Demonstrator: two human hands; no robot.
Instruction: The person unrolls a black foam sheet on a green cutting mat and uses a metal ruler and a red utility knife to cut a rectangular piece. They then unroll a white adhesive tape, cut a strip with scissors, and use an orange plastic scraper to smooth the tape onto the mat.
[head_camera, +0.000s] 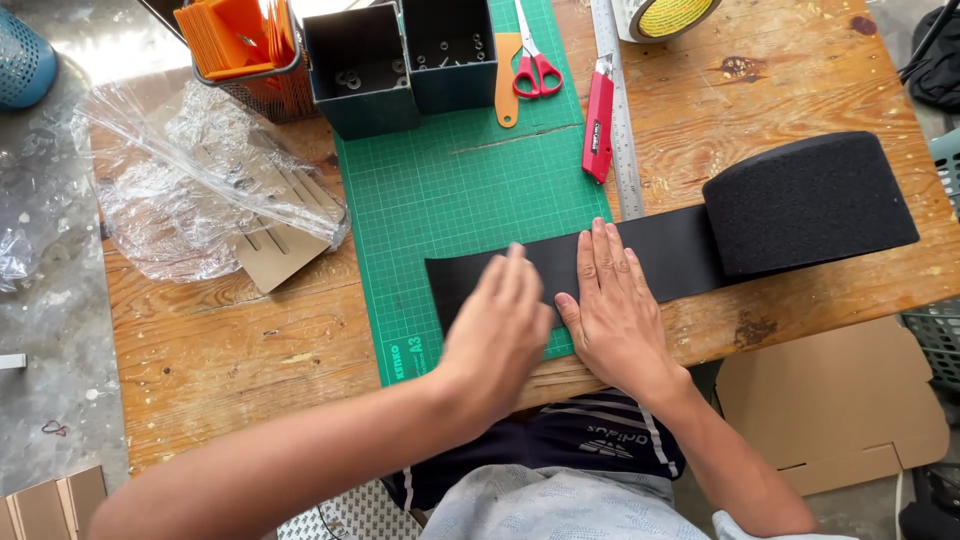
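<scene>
black foam strip, unrolled flat, cutting mat

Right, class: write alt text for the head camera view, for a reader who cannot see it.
Two bare hands, left hand and right hand, press flat on a black foam strip unrolled from a thick black foam roll across a green gridded cutting mat on a worn wooden table. Red-handled scissors, a red utility knife and a steel ruler lie above.

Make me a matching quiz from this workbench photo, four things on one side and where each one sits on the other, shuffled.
Things:
1. scissors
2. foam roll
3. plastic wrap
4. right hand

Places:
A. left of the green mat
B. flat on the black strip
C. top edge of the mat
D. right end of the table

Pairs: 1-C, 2-D, 3-A, 4-B
</scene>
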